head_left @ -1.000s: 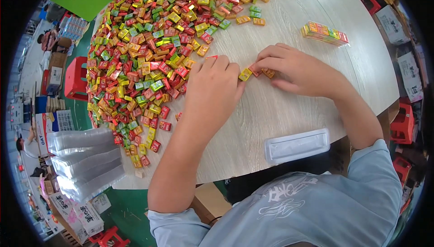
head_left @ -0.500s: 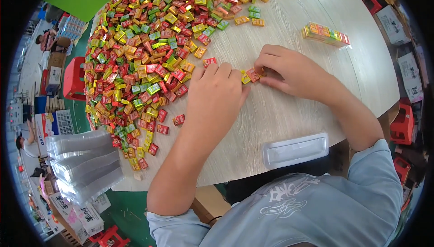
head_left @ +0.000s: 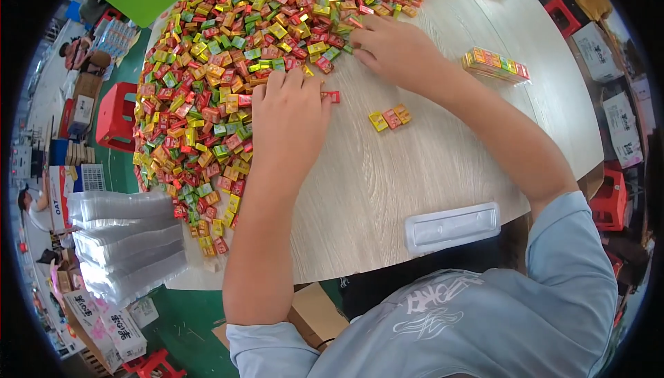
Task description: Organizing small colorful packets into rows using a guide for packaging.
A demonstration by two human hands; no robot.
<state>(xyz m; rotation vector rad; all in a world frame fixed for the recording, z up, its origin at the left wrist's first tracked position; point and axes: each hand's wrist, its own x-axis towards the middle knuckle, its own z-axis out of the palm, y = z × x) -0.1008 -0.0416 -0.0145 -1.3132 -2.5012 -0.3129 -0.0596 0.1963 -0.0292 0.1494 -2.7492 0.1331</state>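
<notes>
A big heap of small candy boxes [head_left: 207, 67] in red, yellow, green and orange covers the left and far part of the table. My left hand [head_left: 287, 112] is at the heap's right edge, thumb and forefinger closed on a small red box [head_left: 333, 96] that sticks out beside the thumb. Farther right, my right hand [head_left: 398, 49] reaches the heap's edge with thumb and fingers apart around a small green box [head_left: 348, 48]; its fingertips are partly hidden. Between my forearms lies a short row of small boxes [head_left: 392, 118], yellow, red and orange, side by side on the table.
A clear plastic tray [head_left: 453, 229] lies by the near table edge. Stacked clear trays [head_left: 128, 246] stand at the lower left. Filled clear packs of boxes [head_left: 494, 65] rest on the right and at the far side. Red stools [head_left: 116, 116] and cartons [head_left: 598, 53] surround the table.
My right hand has left the short row and moved up and left to the heap. My left hand has moved left, away from the row, which now lies uncovered.
</notes>
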